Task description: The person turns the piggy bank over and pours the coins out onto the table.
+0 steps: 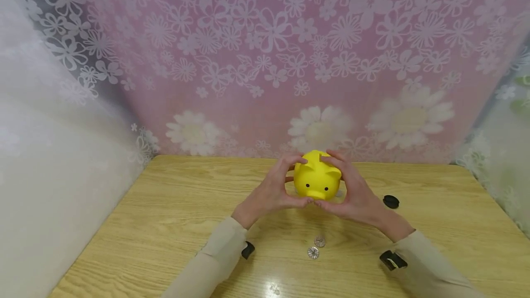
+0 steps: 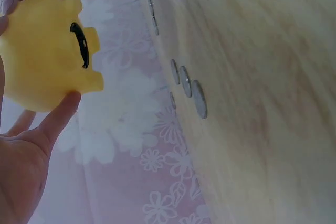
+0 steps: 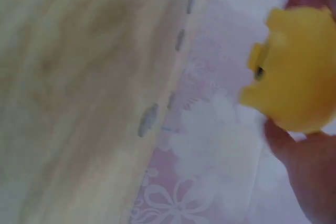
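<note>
Both hands hold a yellow piggy bank over the table, its snout facing me and the slot on its back showing. My left hand grips its left side, thumb under the snout. On the other side my right hand curls round it, the two thumbs meeting below the snout. From the left wrist view, the underside has stubby feet and a dark-edged opening, with a gap between the bank and the tabletop. Silver coins lie flat on the wood below; several coins also show in that wrist view.
A black round cap lies on the wooden table to the right of the hands. Behind the table's far edge hangs a pink flowered curtain. Pale cloth also borders the left and right sides.
</note>
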Available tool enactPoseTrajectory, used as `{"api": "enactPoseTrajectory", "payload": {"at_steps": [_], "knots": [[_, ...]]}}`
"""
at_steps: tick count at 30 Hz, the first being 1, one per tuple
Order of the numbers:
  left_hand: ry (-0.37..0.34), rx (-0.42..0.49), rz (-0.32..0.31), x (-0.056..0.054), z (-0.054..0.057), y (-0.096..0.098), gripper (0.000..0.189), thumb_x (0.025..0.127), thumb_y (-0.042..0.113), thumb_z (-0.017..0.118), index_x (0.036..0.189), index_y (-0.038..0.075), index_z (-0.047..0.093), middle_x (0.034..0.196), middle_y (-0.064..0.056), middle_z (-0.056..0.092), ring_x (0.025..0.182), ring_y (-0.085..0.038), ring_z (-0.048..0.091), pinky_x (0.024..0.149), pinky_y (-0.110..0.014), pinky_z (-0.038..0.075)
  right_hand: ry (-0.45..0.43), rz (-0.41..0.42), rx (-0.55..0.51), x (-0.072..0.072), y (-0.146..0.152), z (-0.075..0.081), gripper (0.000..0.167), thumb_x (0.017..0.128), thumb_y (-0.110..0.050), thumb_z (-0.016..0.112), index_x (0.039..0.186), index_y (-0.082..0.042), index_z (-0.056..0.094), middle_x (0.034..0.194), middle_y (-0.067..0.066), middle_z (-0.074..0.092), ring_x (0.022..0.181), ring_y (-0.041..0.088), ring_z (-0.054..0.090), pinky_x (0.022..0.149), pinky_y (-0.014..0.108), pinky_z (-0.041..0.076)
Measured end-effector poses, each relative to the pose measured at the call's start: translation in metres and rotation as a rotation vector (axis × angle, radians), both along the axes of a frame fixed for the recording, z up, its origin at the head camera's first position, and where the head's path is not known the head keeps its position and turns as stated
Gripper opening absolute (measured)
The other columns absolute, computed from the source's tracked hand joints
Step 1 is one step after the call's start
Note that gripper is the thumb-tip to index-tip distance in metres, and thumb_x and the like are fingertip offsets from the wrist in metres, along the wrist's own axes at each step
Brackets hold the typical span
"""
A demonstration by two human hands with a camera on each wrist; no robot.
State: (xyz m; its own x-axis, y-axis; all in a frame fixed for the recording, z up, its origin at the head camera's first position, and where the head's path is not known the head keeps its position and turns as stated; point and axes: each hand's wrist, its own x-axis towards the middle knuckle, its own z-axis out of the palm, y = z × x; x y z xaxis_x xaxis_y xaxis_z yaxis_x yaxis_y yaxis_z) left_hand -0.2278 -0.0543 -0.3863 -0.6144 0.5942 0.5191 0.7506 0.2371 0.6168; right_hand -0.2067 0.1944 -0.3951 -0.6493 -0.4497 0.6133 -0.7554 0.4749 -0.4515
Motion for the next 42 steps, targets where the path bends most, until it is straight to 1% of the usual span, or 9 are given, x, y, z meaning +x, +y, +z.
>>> {"api": "enactPoseTrajectory", "payload": {"at_steps": [4,12,19,25,30,33,36,39,42], "knots": [[-0.038,-0.005,-0.011,0.002,-0.004,0.002,0.08,0.079,0.012,0.089,0.142,0.015,0.04,0.157,-0.009,0.035,0.139,-0.029,0.05,0.099,-0.035,0.058,-0.111,0.034,0.016,0.001,0.003,0.003,0.098,0.068,-0.012,0.096,0.15,-0.014,0.042,0.163,0.017,0.029,0.129,0.033,0.053,0.077,0.03,0.061],[-0.023,-0.043,-0.015,0.006,-0.004,0.004,0.08,0.086,0.022,0.084,0.151,0.025,0.038,0.158,-0.002,0.037,0.142,-0.024,0.047,0.105,-0.04,0.055,-0.161,0.001,-0.028,0.004,0.014,0.003,0.095,0.065,-0.01,0.097,0.144,-0.012,0.044,0.162,0.015,0.034,0.126,0.025,0.053,0.075,0.031,0.062],[-0.061,-0.167,0.088,0.016,-0.006,-0.015,0.072,0.094,0.043,0.072,0.155,0.038,0.035,0.162,0.011,0.034,0.147,-0.016,0.042,0.113,-0.051,0.047,-0.125,-0.153,-0.007,0.001,0.037,-0.003,0.095,0.063,-0.011,0.098,0.142,-0.007,0.045,0.153,0.02,0.045,0.121,0.033,0.056,0.072,0.045,0.063],[-0.067,-0.308,0.173,0.029,-0.006,-0.041,0.072,0.094,0.057,0.066,0.156,0.043,0.033,0.165,0.01,0.032,0.144,-0.024,0.048,0.108,-0.055,0.05,-0.144,-0.253,-0.013,-0.001,0.068,-0.006,0.094,0.066,-0.01,0.096,0.144,-0.004,0.043,0.148,0.027,0.046,0.116,0.042,0.057,0.074,0.061,0.06],[0.028,-0.429,0.268,0.034,-0.003,-0.058,0.077,0.092,0.065,0.064,0.158,0.044,0.031,0.166,0.006,0.034,0.139,-0.028,0.053,0.098,-0.055,0.055,-0.15,-0.36,-0.011,-0.007,0.095,-0.005,0.093,0.069,-0.013,0.095,0.145,-0.004,0.041,0.141,0.031,0.047,0.108,0.049,0.059,0.07,0.035,0.062],[0.051,-0.506,0.316,0.037,-0.003,-0.067,0.08,0.09,0.068,0.063,0.159,0.041,0.032,0.166,0.0,0.034,0.144,-0.032,0.047,0.1,-0.058,0.053,-0.175,-0.432,-0.015,-0.01,0.109,-0.006,0.092,0.072,-0.018,0.093,0.145,-0.004,0.04,0.143,0.032,0.045,0.111,0.051,0.056,0.068,0.011,0.048],[0.006,-0.582,0.343,0.041,-0.006,-0.076,0.083,0.089,0.069,0.063,0.16,0.037,0.033,0.168,-0.006,0.031,0.148,-0.039,0.041,0.106,-0.063,0.048,-0.217,-0.483,-0.012,-0.011,0.121,-0.009,0.092,0.075,-0.024,0.092,0.147,-0.003,0.039,0.147,0.033,0.042,0.115,0.051,0.052,0.068,0.003,0.038],[-0.049,-0.625,0.361,0.046,-0.008,-0.082,0.085,0.089,0.068,0.064,0.16,0.035,0.033,0.169,-0.01,0.028,0.15,-0.045,0.035,0.111,-0.067,0.042,-0.24,-0.531,0.01,-0.011,0.133,-0.013,0.093,0.077,-0.029,0.091,0.148,-0.001,0.037,0.145,0.034,0.043,0.115,0.051,0.05,0.073,0.015,0.045],[-0.054,-0.639,0.39,0.049,-0.01,-0.085,0.087,0.089,0.068,0.065,0.161,0.035,0.03,0.169,-0.013,0.027,0.151,-0.046,0.033,0.114,-0.067,0.039,-0.244,-0.578,0.028,-0.013,0.143,-0.017,0.094,0.078,-0.032,0.089,0.149,0.001,0.036,0.14,0.036,0.044,0.114,0.053,0.05,0.079,0.045,0.051]]}}
